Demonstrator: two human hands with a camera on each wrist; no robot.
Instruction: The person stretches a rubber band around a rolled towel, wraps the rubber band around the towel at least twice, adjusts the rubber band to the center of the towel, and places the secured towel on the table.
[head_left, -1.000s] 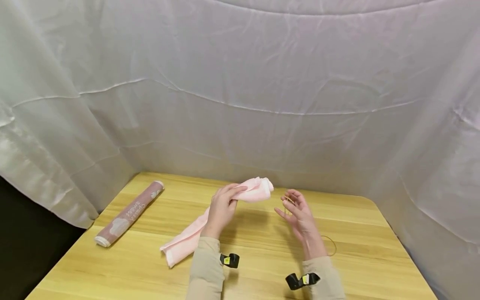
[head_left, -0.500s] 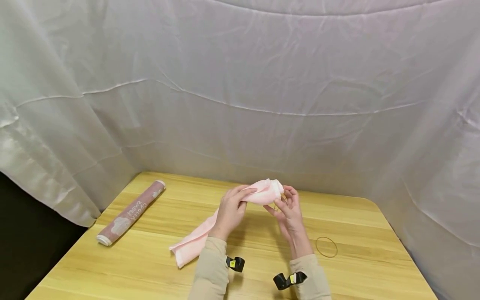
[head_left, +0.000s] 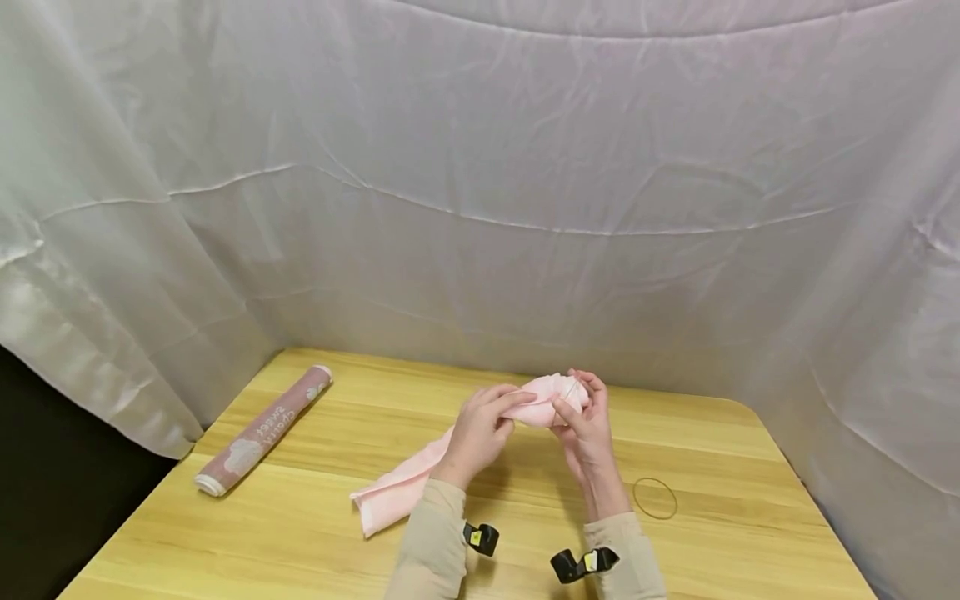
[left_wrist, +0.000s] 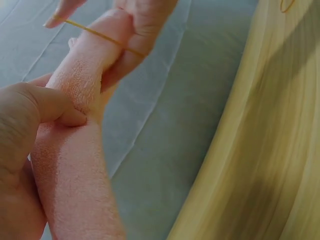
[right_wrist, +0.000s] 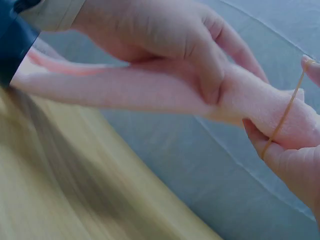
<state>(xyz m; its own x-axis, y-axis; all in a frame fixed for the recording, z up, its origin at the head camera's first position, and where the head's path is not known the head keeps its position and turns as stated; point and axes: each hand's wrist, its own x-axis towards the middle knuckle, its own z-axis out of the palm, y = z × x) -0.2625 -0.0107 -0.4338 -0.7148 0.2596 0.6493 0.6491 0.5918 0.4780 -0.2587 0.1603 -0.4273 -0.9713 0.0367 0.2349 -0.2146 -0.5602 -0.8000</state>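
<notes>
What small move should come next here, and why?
Probably the right hand should ease the stretched rubber band farther along the pink towel roll: the band crosses only near its end, and the left hand grips it farther back.

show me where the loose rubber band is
In the head view, the loose rubber band lies on the table, below and right of the right hand.

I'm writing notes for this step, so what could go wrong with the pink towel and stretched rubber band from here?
The rubber band, hooked over the fingers of the right hand, could slip and snap back. It might also bunch the rolled pink towel at the end it crosses. With the left hand gripping partway along, the towel's unheld end may loosen.
</notes>
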